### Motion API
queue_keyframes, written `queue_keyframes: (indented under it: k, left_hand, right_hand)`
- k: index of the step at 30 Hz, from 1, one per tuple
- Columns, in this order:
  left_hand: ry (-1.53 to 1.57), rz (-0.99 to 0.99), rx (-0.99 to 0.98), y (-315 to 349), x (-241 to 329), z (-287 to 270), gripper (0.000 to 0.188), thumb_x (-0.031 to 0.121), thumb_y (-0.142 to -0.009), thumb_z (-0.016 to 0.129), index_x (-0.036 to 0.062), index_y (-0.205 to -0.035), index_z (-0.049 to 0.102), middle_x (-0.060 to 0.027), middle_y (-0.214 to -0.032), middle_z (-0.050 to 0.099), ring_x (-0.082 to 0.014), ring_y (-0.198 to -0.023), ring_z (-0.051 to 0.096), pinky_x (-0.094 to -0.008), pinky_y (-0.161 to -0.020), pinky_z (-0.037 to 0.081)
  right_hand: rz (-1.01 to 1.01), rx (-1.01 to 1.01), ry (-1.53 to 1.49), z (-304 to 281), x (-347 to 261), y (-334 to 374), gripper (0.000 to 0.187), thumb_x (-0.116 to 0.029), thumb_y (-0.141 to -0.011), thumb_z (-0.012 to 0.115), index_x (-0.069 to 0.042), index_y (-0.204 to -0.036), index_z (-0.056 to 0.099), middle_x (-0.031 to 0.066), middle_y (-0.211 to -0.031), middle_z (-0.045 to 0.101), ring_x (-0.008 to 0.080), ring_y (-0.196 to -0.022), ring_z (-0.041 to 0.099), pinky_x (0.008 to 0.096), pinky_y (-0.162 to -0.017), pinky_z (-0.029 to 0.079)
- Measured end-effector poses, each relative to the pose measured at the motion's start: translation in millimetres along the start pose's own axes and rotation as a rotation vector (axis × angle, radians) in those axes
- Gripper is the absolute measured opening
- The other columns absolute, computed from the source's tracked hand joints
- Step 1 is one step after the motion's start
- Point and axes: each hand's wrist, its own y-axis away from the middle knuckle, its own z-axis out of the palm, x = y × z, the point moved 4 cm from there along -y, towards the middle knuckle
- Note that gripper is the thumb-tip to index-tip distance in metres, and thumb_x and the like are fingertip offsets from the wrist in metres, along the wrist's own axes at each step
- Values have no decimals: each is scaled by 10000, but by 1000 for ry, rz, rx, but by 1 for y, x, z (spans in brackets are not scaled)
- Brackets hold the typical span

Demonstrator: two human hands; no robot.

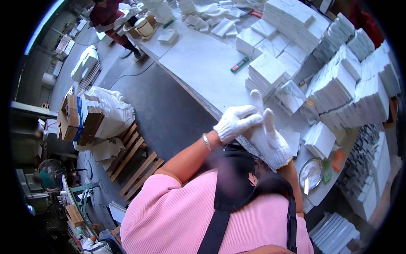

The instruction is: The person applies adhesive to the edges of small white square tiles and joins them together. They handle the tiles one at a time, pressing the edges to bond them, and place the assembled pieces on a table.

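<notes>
Both my hands wear white knit gloves and meet in front of my chest, above the near edge of a pale stone-topped table (190, 55). My left hand (237, 122) lies across the right one, its fingers curled against the fabric of the right glove. My right hand (270, 146) is held up with some fingers stretched out and apart; the left hand partly hides it. Just beyond them stands a stack of white, grey-veined marble tiles (266, 72). A green and red bar-shaped tool (240, 64) lies left of that stack.
More tile stacks (332, 89) crowd the right side. A round metal bowl (311, 172), a green block (326, 171) and an orange one (338, 160) lie at the near right. Cartons (69, 118) and wooden pallets (135, 169) stand left; another person (106, 19) works at the far end.
</notes>
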Motion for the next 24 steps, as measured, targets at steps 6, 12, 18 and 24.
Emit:
queue_keyframes:
  k: [6,12,18,24]
  left_hand:
    - [41,67,355,8,-36,-62,204,199,-927,630,8,-972,683,-21,-856,658,-75,-758,572,-236,-696,492]
    - [500,-193,256,-11,-52,-119,312,311,-961,612,17,-1064,628,-34,-810,639,-68,-567,501,-215,-477,383]
    - [-216,-196,91,-54,-84,-101,581,438,-878,675,-4,-1242,572,-104,-1070,673,-196,-967,633,-287,-828,500]
    - [-766,106,251,-45,-19,-81,852,564,-739,741,29,-1354,491,-204,-1390,484,-345,-1249,520,-383,-1014,441]
  right_hand:
    - [-188,-61,535,-12,27,62,488,-122,-899,613,-21,-1364,508,140,-1380,532,260,-1245,539,329,-1002,446]
    - [75,233,-509,-60,-13,78,465,-219,-974,524,-19,-1392,486,149,-1342,564,236,-1158,602,319,-906,481]
    - [135,95,-390,-47,-23,55,443,-255,-972,542,-25,-1351,537,105,-1209,649,191,-1037,649,288,-846,478]
    - [123,309,-171,-58,-23,28,366,-332,-990,519,-44,-1189,624,58,-1066,682,128,-866,667,221,-658,442]
